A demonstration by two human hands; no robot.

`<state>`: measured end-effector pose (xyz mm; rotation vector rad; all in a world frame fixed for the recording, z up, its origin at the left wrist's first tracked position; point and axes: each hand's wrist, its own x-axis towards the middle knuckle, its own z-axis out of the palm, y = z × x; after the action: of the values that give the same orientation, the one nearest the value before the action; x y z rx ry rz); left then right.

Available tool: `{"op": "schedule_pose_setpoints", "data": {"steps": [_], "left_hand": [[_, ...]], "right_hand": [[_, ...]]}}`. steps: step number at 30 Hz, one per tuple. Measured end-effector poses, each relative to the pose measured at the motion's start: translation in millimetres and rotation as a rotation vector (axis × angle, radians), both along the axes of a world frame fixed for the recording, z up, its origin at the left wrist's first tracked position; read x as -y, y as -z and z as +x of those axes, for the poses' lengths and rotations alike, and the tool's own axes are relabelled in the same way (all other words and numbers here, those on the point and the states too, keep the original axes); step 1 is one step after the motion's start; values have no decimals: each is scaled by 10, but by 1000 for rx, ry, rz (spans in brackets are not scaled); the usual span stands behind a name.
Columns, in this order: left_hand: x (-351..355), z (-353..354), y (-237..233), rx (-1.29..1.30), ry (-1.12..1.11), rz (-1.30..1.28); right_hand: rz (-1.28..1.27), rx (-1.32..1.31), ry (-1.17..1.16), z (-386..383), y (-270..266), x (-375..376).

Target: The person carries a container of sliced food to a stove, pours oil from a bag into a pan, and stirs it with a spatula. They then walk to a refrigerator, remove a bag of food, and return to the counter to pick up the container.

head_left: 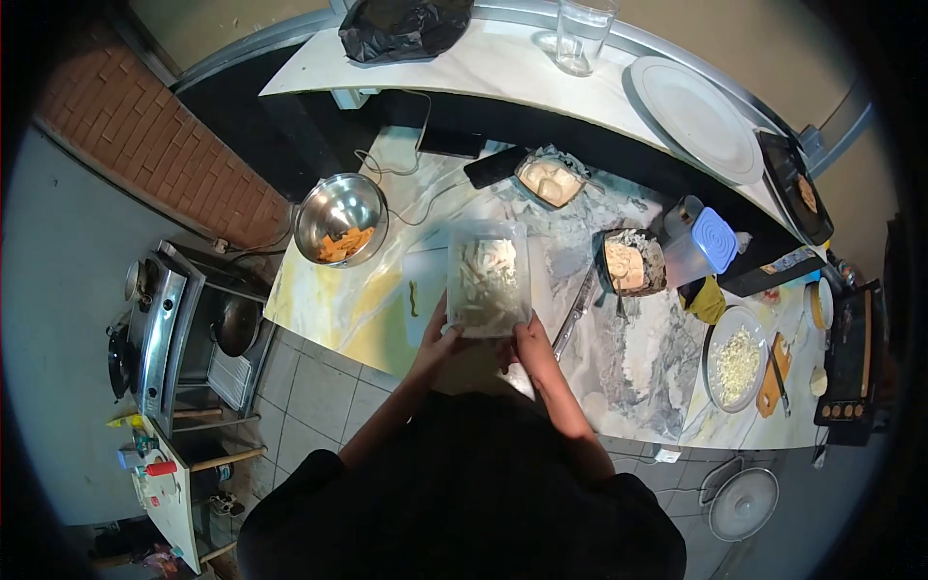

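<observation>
A clear plastic container (483,230) is tilted in front of me above the near part of the table, with pale strips and a white creamy patch in it. My left hand (440,335) grips its near left corner, while my right hand (529,345) grips the near right corner. Partly behind the container lies a white cutting board (423,263) bearing a thin greenish-brown strip (414,299). To the right of the container a long knife (576,311) lies on the marble-patterned table.
A steel bowl (340,200) with orange pieces stands left. Dark foil-lined dishes of pale cream (551,182) and pinkish cream (624,264) sit further right, near a blue-lidded pitcher (713,242). A plate (717,382) holds chopped white pieces. A raised shelf (503,58) runs behind.
</observation>
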<state>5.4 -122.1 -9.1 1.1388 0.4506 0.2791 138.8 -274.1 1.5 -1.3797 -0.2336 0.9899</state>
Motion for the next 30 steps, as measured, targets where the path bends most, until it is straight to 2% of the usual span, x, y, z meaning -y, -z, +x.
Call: {"op": "schedule_pose_setpoints", "data": {"steps": [3, 4, 7, 8, 10, 12, 15, 17, 19, 21, 24, 26, 30], "left_hand": [[53, -51, -191, 18, -9, 73], [74, -54, -248, 45, -12, 147], [50, 18, -258, -24, 22, 76], [64, 9, -227, -22, 20, 79], [84, 29, -199, -70, -29, -163], [104, -34, -275, -38, -31, -89], [104, -62, -381, 7, -35, 22], [70, -42, -333, 24, -37, 68], [16, -11, -180, -59, -15, -50], [83, -37, -155, -1, -64, -20], [130, -52, -293, 61, -106, 79], [144, -26, -314, 75, -101, 149], [103, 65, -235, -70, -85, -61]], "right_hand": [[69, 5, 99, -152, -510, 29], [66, 5, 101, -138, -402, 29], [106, 17, 101, -68, 14, 32], [56, -67, 41, -30, 69, 35], [14, -144, -20, 5, 32, 2], [-2, 44, 14, -75, -42, 27], [72, 58, 41, -141, -340, 19], [53, -5, 42, -68, -202, -42], [40, -68, 47, -50, 85, -79], [56, 215, 33, -17, 340, -116], [70, 129, 42, -134, -472, -31], [77, 114, 40, -64, -182, -67], [21, 52, -22, 75, 185, -127]]}}
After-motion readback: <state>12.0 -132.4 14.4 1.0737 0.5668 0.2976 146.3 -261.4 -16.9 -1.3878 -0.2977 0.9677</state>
